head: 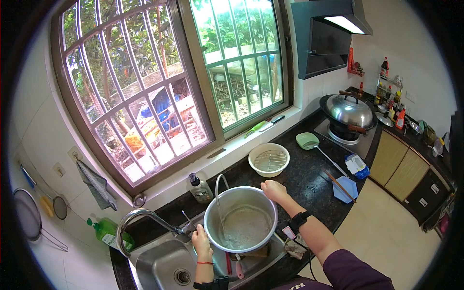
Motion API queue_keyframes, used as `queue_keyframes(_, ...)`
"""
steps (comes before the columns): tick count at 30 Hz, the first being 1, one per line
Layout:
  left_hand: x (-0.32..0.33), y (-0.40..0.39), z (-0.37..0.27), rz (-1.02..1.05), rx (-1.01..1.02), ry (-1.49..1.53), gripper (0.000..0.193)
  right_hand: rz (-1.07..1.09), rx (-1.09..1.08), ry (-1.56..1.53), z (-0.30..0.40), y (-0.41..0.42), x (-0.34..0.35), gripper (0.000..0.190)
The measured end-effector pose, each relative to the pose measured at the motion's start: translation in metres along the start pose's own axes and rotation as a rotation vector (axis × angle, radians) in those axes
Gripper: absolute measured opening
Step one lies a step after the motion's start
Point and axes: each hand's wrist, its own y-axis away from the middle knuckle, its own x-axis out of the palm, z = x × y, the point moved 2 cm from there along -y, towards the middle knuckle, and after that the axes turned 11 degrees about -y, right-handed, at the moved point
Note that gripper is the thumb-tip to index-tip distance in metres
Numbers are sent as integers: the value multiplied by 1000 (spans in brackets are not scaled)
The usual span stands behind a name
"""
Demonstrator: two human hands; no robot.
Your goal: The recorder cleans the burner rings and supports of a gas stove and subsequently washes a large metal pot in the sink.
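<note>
A large round metal basin sits over the right bowl of a steel double sink, tilted a little. Water runs into it from a thin curved spout. My left hand is at the basin's left side, fingers curled; whether it grips the rim or something beside it cannot be told. My right hand is closed on the basin's rim at the upper right. A pink-handled utensil and a red stick-like item lie under the basin in the sink.
The main faucet arches over the left bowl. A soap bottle, a cream basin with a wire rack, a green ladle-like bowl and a blue dish with chopsticks stand on the dark counter. A lidded wok is on the stove.
</note>
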Motion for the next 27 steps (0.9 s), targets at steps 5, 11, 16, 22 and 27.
queue_keyframes(5,1,0,-1,-8,17,18,32,5,22,-1,-1,0,0,37)
queue_keyframes(11,4,-3,-2,-35,37,16,31,43,46,17,-1,-1,-2,36)
queue_keyframes(16,3,-6,1,-61,33,19,31,52,42,15,3,1,-3,36)
queue_keyframes(22,3,-2,-1,-45,26,33,30,64,46,14,1,0,-2,37)
queue_keyframes(27,3,-3,0,-54,26,44,30,58,41,9,3,1,-2,37)
